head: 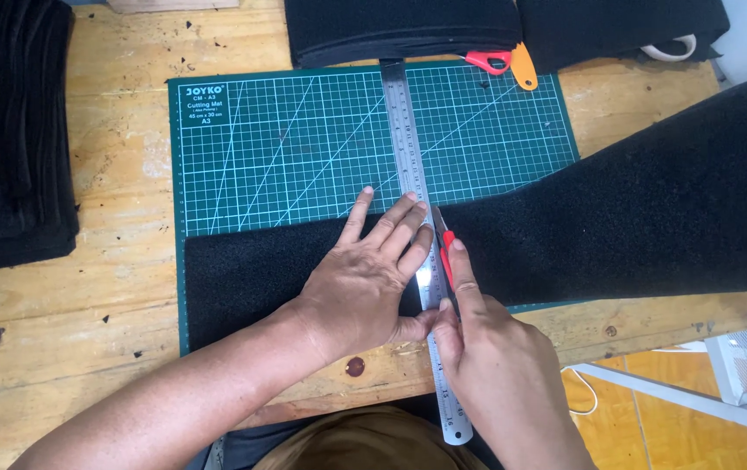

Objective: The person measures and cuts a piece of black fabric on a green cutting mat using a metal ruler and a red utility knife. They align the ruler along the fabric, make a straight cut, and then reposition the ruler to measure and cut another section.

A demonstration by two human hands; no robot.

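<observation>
**Inspector:** What did the left hand (365,283) do at the moment of record?

**Recorder:** It lay flat, fingers spread, pressing down on the steel ruler (415,218) and on the black foam strip (617,231). It gripped nothing; the thumb touched the ruler's left edge.

**Inspector:** And the right hand (495,361)?

**Recorder:** Closed around a red-handled cutter (445,248), forefinger stretched along its back. The blade end sat against the ruler's right edge, on the foam.

**Inspector:** Position of the foam?

**Recorder:** It lay across the lower part of the green cutting mat (304,139), running off to the right, past the mat and beyond the frame edge. The ruler crossed it at a right angle, its near end overhanging the wooden worktop (112,287).

**Inspector:** Other items?

**Recorder:** A stack of black pieces (8,139) stood at the left, well apart. More black material (404,30) lay along the mat's far edge, with red-and-orange handles (504,63) showing beneath it.
</observation>
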